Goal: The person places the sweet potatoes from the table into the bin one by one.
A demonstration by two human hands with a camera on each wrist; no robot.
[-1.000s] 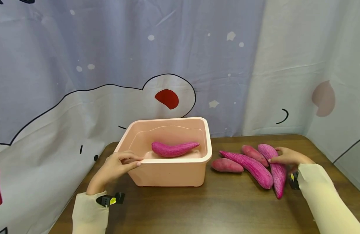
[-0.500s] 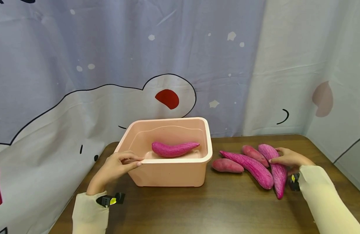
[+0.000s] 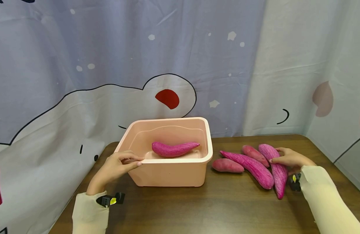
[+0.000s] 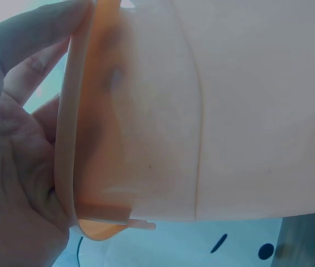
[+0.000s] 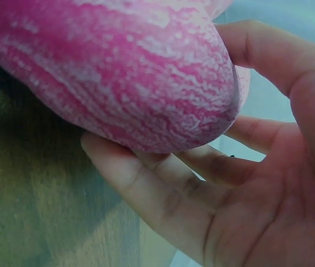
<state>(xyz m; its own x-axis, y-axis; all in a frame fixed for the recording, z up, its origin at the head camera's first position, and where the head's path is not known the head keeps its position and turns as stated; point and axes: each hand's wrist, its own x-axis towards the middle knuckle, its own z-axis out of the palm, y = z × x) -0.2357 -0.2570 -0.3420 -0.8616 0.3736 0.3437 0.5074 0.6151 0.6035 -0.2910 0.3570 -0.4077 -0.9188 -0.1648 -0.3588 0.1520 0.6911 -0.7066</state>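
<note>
A peach-pink plastic tub stands at the middle back of the table, with one long magenta sweet potato lying in it. My left hand pinches the tub's front left rim between thumb and fingers; the left wrist view shows the rim between them. At the right, my right hand grips the upper part of another long, pale-streaked sweet potato. In the right wrist view, the thumb lies on one side of its blunt end and the fingers curl under the other. Its narrow end points toward me.
Left of the gripped one lie another long magenta sweet potato and two shorter reddish sweet potatoes, one nearer the tub and one behind. The brown wooden table ends at a patterned curtain behind.
</note>
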